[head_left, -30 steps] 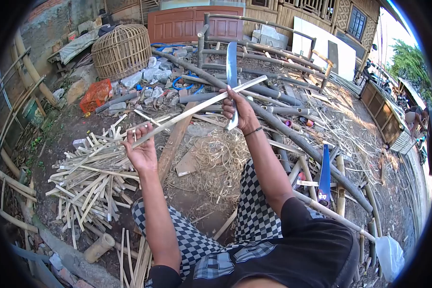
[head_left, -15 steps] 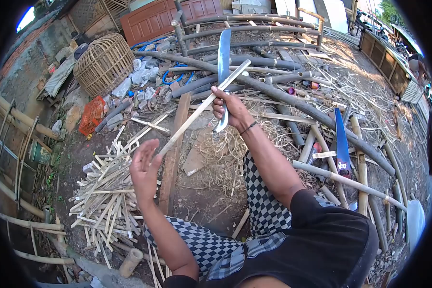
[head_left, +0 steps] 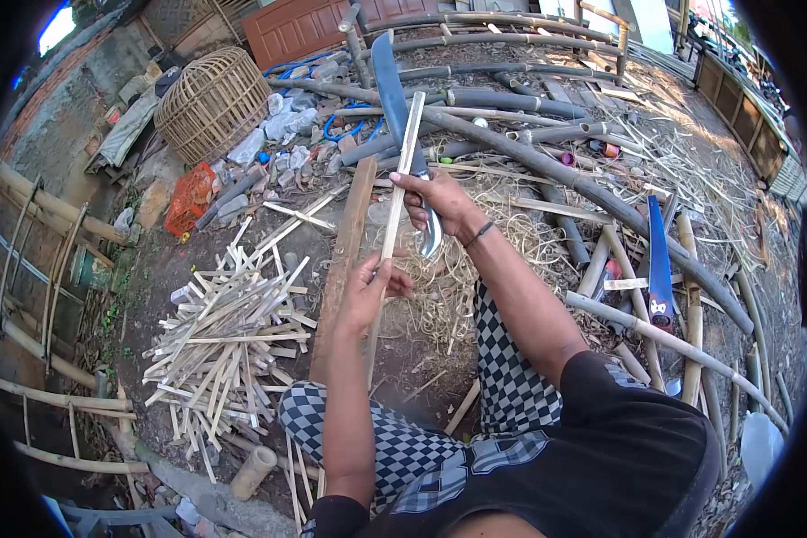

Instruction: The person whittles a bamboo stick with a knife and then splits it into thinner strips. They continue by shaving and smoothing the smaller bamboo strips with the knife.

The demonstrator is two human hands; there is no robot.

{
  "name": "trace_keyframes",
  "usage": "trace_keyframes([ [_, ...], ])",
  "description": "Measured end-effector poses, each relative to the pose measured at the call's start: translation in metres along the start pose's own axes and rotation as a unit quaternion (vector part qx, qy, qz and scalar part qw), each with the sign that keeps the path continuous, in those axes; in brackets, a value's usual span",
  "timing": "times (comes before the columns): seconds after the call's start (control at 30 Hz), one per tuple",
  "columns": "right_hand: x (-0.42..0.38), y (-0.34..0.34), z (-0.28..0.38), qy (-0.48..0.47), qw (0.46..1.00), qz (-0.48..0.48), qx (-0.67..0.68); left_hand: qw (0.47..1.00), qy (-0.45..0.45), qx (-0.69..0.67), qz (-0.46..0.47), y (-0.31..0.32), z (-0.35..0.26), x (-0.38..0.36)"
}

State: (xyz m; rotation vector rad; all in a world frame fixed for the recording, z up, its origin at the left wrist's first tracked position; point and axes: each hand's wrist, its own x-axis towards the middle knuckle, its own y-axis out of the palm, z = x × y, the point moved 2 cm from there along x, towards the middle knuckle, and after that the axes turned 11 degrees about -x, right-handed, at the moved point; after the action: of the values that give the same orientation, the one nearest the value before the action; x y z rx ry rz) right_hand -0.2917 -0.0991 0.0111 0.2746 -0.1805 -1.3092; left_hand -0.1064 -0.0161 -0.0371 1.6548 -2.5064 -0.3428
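My right hand (head_left: pixel 435 204) is closed around the handle of a machete (head_left: pixel 390 85), its broad blade pointing up and away. The same hand pinches a pale bamboo strip (head_left: pixel 407 143) with its thumb against the blade side. The strip slants down toward me into my left hand (head_left: pixel 365 291), whose thumb and fingers are around its lower part. Below that hand the strip's end hangs over the ground. A brown wooden plank (head_left: pixel 354 211) lies on the ground just beyond my left hand, partly hidden by it. Curly bamboo shavings (head_left: pixel 439 287) lie under the hands.
A pile of split bamboo strips (head_left: pixel 224 350) lies on the left. Long bamboo poles (head_left: pixel 547 170) cross the ground ahead. A handsaw (head_left: pixel 659 260) rests at right by more poles. Further off are a woven bamboo cage (head_left: pixel 211 103) and an orange crate (head_left: pixel 191 199).
My left hand has moved right and closed on the strip from an open pose beside it. The strip has swung more upright, and the machete blade now tilts left.
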Motion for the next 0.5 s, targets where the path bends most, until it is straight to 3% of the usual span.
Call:
trace_keyframes([
  [0.2,-0.001,0.003,-0.004,0.011,0.999,0.007,-0.034,0.998,-0.027,-0.056,0.009,0.001,0.007,0.003],
  [0.37,0.0,0.004,-0.004,0.0,0.999,0.013,-0.03,0.98,-0.07,-0.179,0.041,0.006,0.006,0.0],
  [0.5,0.0,0.004,-0.005,-0.003,0.999,0.015,-0.037,0.984,-0.065,-0.164,0.016,0.009,0.012,0.001],
])
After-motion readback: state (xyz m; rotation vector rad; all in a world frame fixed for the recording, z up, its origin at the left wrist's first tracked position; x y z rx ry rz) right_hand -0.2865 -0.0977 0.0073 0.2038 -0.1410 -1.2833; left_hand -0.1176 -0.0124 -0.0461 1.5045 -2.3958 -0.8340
